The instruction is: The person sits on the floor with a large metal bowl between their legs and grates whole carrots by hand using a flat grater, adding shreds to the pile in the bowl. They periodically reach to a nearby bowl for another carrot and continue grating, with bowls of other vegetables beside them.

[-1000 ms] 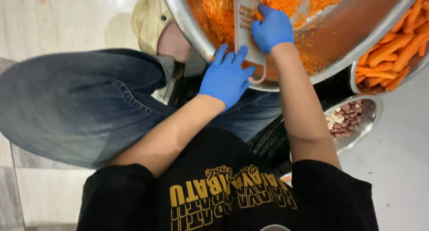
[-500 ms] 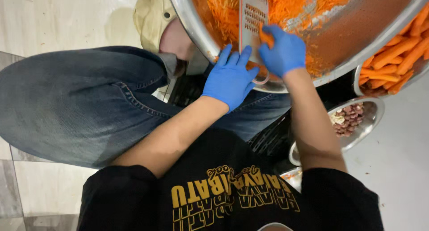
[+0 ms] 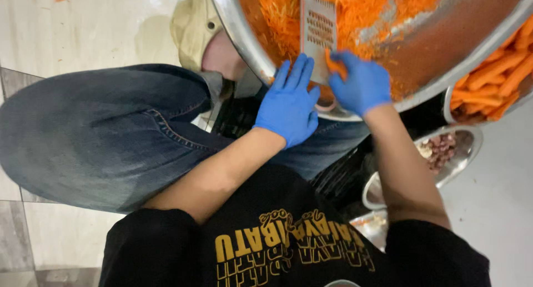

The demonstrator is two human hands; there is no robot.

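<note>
Fig.: person sitting on pale tiled floor (image 3: 83, 26), seen from above, w/ large round stainless-steel bowl (image 3: 239, 31) resting against lap. Left hand in blue glove (image 3: 290, 105) is lying over bowl's near rim, fingers spread & pressing against lower end of flat perforated steel grater (image 3: 318, 28), bracing it rather than closing round it. Grater is standing tilted inside bowl, its foot at the rim, its top among heap of shredded orange carrot (image 3: 361, 9). Right hand in blue glove (image 3: 361, 87) is curling shut on short orange carrot stub (image 3: 335, 65), holding it against grater's lower face. Just beside big bowl, at right, second steel bowl of whole peeled carrots (image 3: 494, 81) is sitting; below it, small steel dish of brownish scraps (image 3: 441, 149). Person is wearing blue jeans (image 3: 94, 137) & black printed T-shirt (image 3: 288, 248)
</note>
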